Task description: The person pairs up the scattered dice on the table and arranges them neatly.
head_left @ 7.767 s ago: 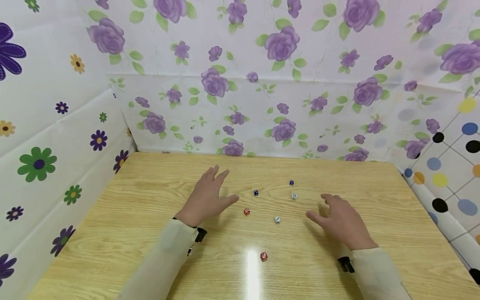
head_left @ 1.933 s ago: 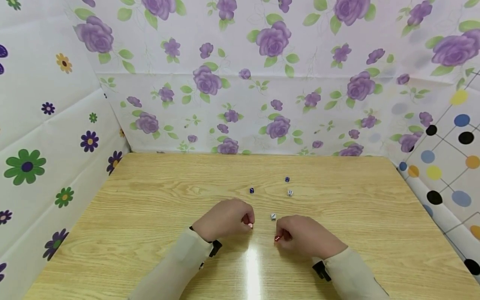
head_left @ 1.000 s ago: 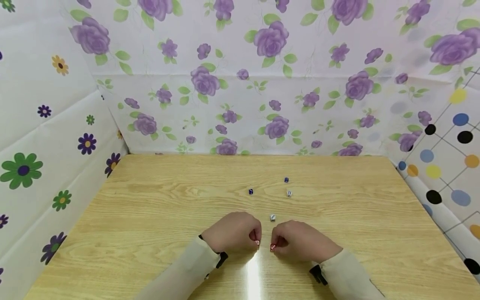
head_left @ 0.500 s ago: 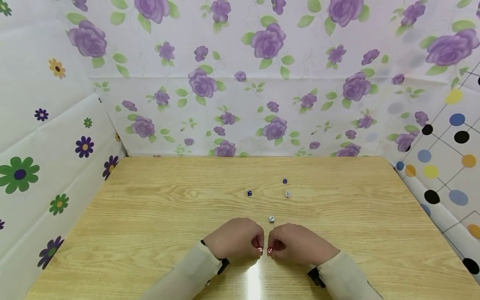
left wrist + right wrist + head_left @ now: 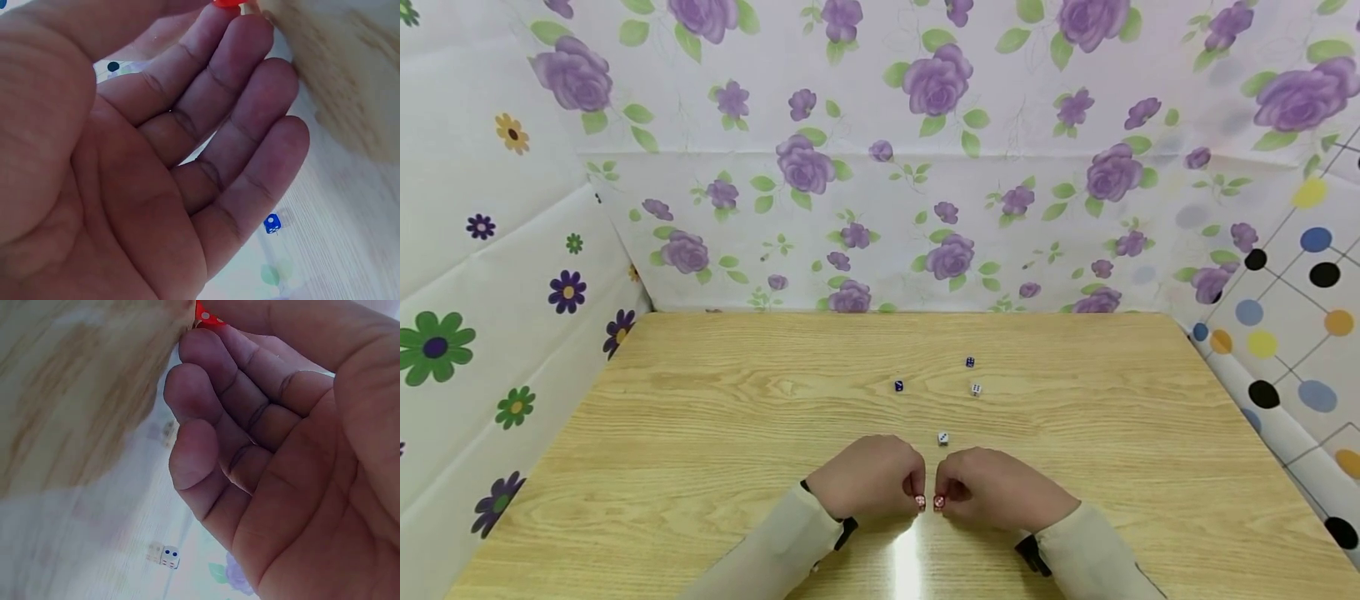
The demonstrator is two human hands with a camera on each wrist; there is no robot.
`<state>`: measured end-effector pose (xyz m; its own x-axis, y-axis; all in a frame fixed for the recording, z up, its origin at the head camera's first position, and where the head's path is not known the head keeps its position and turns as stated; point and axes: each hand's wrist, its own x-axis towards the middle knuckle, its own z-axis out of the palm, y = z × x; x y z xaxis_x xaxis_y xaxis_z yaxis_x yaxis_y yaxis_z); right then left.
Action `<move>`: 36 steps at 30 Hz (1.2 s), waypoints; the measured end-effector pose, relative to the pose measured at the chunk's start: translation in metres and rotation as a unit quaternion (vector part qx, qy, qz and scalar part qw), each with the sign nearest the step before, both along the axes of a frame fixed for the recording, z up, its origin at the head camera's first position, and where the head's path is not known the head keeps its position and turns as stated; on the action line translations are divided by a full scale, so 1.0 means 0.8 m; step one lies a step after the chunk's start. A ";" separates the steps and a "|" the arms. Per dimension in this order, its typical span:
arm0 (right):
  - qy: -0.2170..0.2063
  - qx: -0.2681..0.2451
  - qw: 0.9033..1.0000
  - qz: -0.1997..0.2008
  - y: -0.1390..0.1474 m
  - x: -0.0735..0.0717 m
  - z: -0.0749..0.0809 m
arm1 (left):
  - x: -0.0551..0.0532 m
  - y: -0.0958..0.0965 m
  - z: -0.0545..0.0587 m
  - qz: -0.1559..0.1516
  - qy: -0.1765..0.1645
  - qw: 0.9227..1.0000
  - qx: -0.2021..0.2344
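Red die (image 5: pixel 921 503), pinched in curled fingers (image 5: pixel 203 37) of the left hand (image 5: pixel 874 477), sits just beside, not touching, a second red die (image 5: pixel 939 503) the right hand (image 5: pixel 1006 488) pinches.

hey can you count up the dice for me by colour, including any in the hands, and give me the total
Red dice: 2, one in the left hand, one in the right hand
Blue dice: 2
White dice: 2
Total: 6
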<state>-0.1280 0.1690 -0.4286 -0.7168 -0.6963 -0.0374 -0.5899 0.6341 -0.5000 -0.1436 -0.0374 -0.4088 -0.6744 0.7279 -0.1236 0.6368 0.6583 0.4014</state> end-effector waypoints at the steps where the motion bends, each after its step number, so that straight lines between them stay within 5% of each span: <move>1: 0.000 -0.001 1.000 0.000 0.000 0.000 -0.001 | 0.000 0.000 0.000 -0.001 0.000 1.000 0.000; 36: 0.011 0.002 1.000 0.004 -0.004 0.004 0.001 | 0.003 0.007 -0.004 -0.021 -0.009 1.000 0.020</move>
